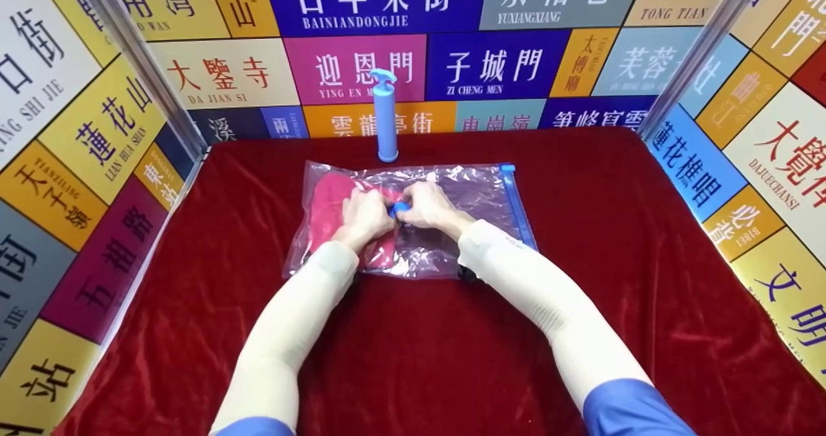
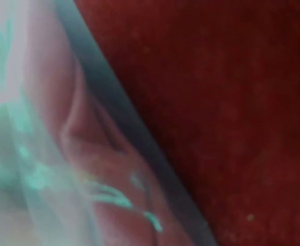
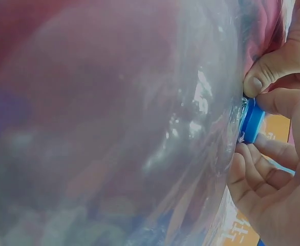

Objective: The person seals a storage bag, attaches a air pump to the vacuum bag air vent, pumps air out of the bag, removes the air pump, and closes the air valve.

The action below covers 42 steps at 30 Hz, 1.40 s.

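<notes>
"Wall signs [image 1: 498,65] read ZI CHENG MEN, BAINIANDONGJIE. Hands?"

"Right hand [image 1: 427,205] pinches the blue cap [image 1: 401,208] on the clear bag [image 1: 419,250], atop red cloth [image 1: 413,346]; left hand's [image 1: 366,214] thumb touches it, finger hold unclear."

Sign-covered walls around a red cloth
The velvety red cloth [image 1: 439,358] spreads out between a left wall [image 1: 58,255], a far wall [image 1: 548,4] and a right wall [image 1: 761,229], all patched with colourful panels of Chinese characters and Latin lettering. On the far side, a pink YING EN MEN panel [image 1: 342,68] adjoins a deep blue ZI CHENG MEN panel [image 1: 497,65] to its right; a yellow LIAN HUA SHAN panel [image 1: 103,120] is at left. Metallic posts [image 1: 142,62] line both far corners.
</notes>
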### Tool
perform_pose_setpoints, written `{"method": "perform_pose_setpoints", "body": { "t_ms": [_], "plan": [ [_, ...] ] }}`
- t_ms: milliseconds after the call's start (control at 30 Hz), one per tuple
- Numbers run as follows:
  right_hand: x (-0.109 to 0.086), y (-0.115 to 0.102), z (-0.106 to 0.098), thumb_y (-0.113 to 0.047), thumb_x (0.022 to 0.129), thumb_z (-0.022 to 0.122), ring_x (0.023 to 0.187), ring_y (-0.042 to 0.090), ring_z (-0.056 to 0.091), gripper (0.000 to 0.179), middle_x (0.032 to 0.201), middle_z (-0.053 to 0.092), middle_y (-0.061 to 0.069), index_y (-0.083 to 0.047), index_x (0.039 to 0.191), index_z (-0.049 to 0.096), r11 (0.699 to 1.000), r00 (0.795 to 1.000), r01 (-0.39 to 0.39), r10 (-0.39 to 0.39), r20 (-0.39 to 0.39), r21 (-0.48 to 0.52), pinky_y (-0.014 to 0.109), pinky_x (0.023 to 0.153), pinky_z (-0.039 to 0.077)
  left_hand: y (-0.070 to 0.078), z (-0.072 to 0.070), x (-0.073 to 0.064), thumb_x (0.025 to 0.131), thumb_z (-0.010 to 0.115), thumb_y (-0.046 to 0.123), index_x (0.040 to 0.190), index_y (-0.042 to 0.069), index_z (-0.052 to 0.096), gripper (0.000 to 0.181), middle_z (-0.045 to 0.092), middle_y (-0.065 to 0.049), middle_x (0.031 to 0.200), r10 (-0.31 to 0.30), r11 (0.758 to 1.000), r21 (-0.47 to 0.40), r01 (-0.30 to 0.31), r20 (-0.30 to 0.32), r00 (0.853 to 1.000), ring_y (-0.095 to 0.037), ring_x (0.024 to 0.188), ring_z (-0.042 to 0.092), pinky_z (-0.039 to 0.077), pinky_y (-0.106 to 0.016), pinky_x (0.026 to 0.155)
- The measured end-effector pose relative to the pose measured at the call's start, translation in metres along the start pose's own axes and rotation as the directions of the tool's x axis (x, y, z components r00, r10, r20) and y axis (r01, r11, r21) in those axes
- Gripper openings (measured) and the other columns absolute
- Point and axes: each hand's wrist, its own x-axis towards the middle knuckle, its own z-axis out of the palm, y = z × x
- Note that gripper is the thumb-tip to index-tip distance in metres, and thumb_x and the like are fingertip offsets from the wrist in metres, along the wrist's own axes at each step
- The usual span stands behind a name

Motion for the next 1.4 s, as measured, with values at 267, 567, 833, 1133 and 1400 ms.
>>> {"method": "perform_pose_setpoints", "body": {
  "t_ms": [267, 567, 833, 1133, 1400],
  "plan": [
    [-0.001, -0.002, -0.002, -0.022, 0.092, 0.077, 0.107, 0.032, 0.075, 0.035, 0.115, 0.084, 0.011, -0.012, 0.124, 0.084, 0.999, 0.999, 0.019, -0.020, 0.031, 0.027, 0.047, 0.103, 0.063, 0.001, 0.000, 0.000, 0.087, 0.088, 0.033, 0.124, 0.021, 0.087, 0.039, 0.078, -0.018, 0.138, -0.001, 1.000, 0.013, 0.001, -0.002, 1.000, -0.040, 0.138, 0.063, 0.052, -0.058, 0.121],
    [-0.001, 0.001, -0.006, -0.023, 0.094, 0.075, 0.111, 0.031, 0.075, 0.034, 0.119, 0.083, 0.012, -0.011, 0.125, 0.083, 0.998, 0.999, 0.021, -0.023, 0.036, 0.057, 0.045, 0.106, 0.063, 0.001, -0.001, -0.001, 0.088, 0.086, 0.031, 0.126, 0.020, 0.086, 0.040, 0.079, -0.017, 0.136, 0.008, 1.000, 0.001, -0.008, -0.001, 1.000, -0.039, 0.137, 0.062, 0.052, -0.059, 0.121],
    [-0.001, 0.006, -0.018, -0.029, 0.093, 0.083, 0.109, 0.034, 0.075, 0.036, 0.117, 0.085, 0.015, -0.007, 0.121, 0.084, 0.998, 0.998, 0.057, -0.058, 0.010, 0.036, 0.047, 0.104, 0.062, 0.002, -0.002, -0.003, 0.087, 0.090, 0.035, 0.129, 0.022, 0.086, 0.043, 0.080, -0.016, 0.136, 0.017, 1.000, -0.004, -0.017, -0.012, 1.000, -0.039, 0.136, 0.063, 0.052, -0.059, 0.120],
    [-0.003, 0.014, -0.032, -0.022, 0.092, 0.074, 0.114, 0.035, 0.075, 0.035, 0.120, 0.084, 0.015, -0.007, 0.123, 0.083, 0.999, 0.999, 0.042, -0.042, 0.019, -0.001, 0.049, 0.109, 0.061, 0.002, -0.003, -0.004, 0.087, 0.093, 0.037, 0.132, 0.020, 0.085, 0.049, 0.078, -0.018, 0.138, 0.001, 1.000, -0.019, -0.001, 0.000, 1.000, -0.039, 0.137, 0.061, 0.049, -0.059, 0.124],
    [-0.008, 0.025, -0.040, -0.022, 0.091, 0.074, 0.112, 0.035, 0.074, 0.034, 0.118, 0.085, 0.014, -0.007, 0.120, 0.084, 0.999, 0.999, 0.048, -0.048, 0.005, -0.014, 0.049, 0.109, 0.061, 0.003, -0.001, -0.003, 0.086, 0.095, 0.037, 0.134, 0.020, 0.083, 0.053, 0.076, -0.017, 0.142, -0.019, 1.000, -0.018, 0.019, 0.008, 1.000, -0.038, 0.140, 0.060, 0.047, -0.058, 0.126]
  ]
}}
